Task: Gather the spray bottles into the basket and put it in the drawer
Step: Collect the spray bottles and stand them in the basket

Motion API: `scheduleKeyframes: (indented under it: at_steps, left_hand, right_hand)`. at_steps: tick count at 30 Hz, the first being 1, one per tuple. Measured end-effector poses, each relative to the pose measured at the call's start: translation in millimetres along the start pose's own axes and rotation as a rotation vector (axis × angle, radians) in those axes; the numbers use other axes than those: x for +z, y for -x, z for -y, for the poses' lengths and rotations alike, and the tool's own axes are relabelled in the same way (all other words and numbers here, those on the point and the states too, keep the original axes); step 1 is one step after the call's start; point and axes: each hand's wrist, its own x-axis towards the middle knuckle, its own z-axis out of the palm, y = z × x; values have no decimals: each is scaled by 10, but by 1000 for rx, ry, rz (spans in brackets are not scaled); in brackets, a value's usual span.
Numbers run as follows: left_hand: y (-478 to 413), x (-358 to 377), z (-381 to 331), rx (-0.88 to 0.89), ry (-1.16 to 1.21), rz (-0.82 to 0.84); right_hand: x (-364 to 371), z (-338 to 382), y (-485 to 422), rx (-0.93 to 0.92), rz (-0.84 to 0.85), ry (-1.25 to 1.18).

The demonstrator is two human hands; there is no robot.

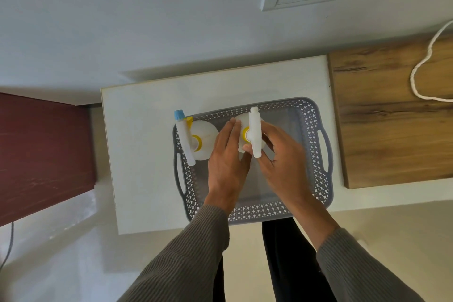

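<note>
A grey perforated basket (311,130) with side handles sits on a white cabinet top (142,154). Two white spray bottles stand upright inside it. The left bottle (207,132) has a yellow collar and a blue nozzle tip and stands alone in the basket's far left corner. The second bottle (255,130), with an all-white spray head, stands near the middle. My left hand (226,154) is pressed against its left side with the thumb under it. My right hand (282,154) cups its right side. Both hands hold this bottle.
A wooden surface (392,115) adjoins the cabinet on the right, with a white cord (416,76) looped on it. A dark red piece of furniture (41,149) stands to the left. A white wall is behind. The basket's right half holds nothing.
</note>
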Motion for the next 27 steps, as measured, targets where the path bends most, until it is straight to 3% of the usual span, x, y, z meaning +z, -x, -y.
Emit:
scheduleKeyframes:
  at_steps: [7, 15, 20, 24, 27]
  left_hand:
    - [325, -98, -177, -16, -97, -128]
    - [1040, 21, -464, 146, -210, -258]
    - [1033, 429, -955, 411, -202, -55]
    - [716, 869, -1520, 541, -219, 187]
    - [370, 1277, -1917, 676, -298, 276]
  right_hand:
    - [-389, -181, 151, 121, 19, 15]
    - [-1162, -550, 476, 170, 97, 383]
    - [-1646, -809, 593, 320, 53, 555]
    - [-2024, -986, 673, 456, -48, 596]
    - [-2320, -1169, 720, 556, -144, 603]
